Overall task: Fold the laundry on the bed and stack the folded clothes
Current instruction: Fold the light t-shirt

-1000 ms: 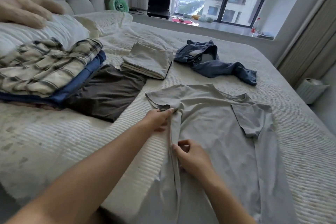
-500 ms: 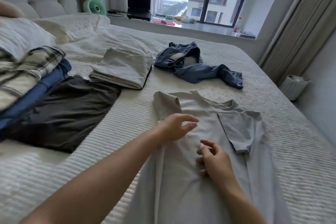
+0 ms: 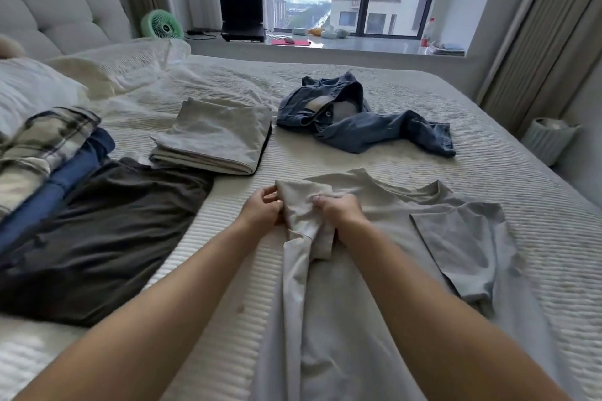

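A grey T-shirt (image 3: 391, 238) lies flat on the bed (image 3: 488, 127), its right sleeve folded inward. My left hand (image 3: 262, 210) and my right hand (image 3: 338, 212) both grip the shirt's bunched left sleeve, side by side near the shoulder. Behind it lies a crumpled pair of blue jeans (image 3: 358, 117). A folded beige garment (image 3: 215, 137) sits to the left of the jeans. A dark brown garment (image 3: 97, 238) is spread flat at the left. At the far left is a stack with a plaid shirt (image 3: 42, 140) over a blue garment (image 3: 65, 179).
White pillows (image 3: 107, 68) and a padded headboard (image 3: 55, 10) are at the back left. The window ledge behind the bed holds a green fan (image 3: 161, 24), a laptop (image 3: 242, 16) and small items. A ribbed bin (image 3: 550, 137) stands right of the bed.
Both hands moved up from the shirt's left side seam to the left sleeve and took hold of it, bunching it. The view tilted up and shifted right.
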